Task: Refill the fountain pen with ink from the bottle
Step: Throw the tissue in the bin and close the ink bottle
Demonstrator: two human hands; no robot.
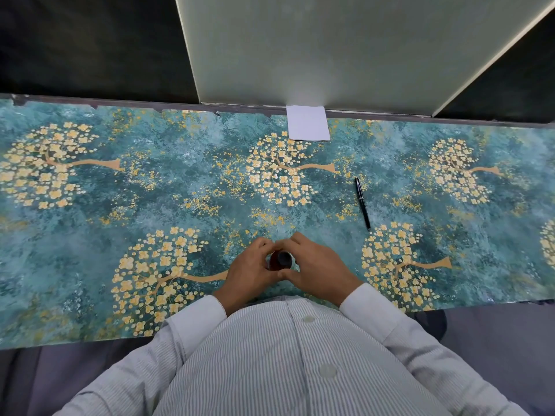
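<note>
A small dark ink bottle [280, 261] with a black cap stands near the table's front edge, right in front of me. My left hand [250, 273] wraps its left side and my right hand [315, 270] closes on its right side, fingertips meeting over the top. Most of the bottle is hidden by my fingers. The black fountain pen [362, 203] lies capped on the table to the right and farther back, apart from both hands.
A white sheet of paper [307, 123] lies at the back edge of the table. The table [150, 190] is covered in teal cloth with gold flower trees. A pale green panel [345, 49] rises behind it.
</note>
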